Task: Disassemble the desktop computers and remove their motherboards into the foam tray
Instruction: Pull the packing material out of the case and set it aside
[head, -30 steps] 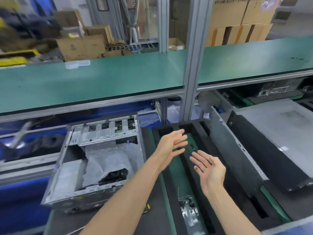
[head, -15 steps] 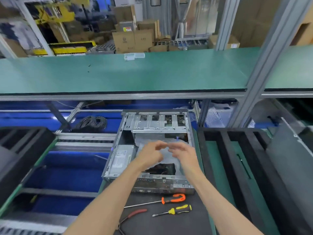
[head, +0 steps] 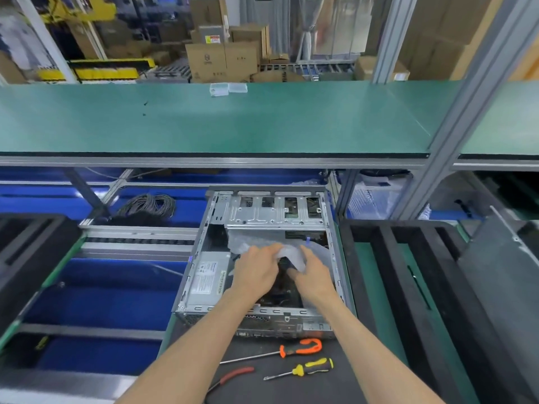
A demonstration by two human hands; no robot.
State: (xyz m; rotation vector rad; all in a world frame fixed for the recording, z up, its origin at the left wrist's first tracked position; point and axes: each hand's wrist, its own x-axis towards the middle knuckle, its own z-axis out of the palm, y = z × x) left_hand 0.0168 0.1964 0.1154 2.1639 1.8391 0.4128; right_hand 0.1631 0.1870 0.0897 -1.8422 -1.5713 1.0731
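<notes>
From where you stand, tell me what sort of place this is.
Most likely an electronics assembly or teardown line in a factory. A long green-topped workbench on aluminium framing, an opened desktop computer case with screwdrivers beside it, and stacked cardboard cartons behind all suggest it.

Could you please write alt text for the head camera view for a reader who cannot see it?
A person's left hand and right hand grip a crumpled plastic sheet inside an open computer case on a workbench. Two screwdrivers lie in front of the case, and a black foam tray sits to its right.
</notes>
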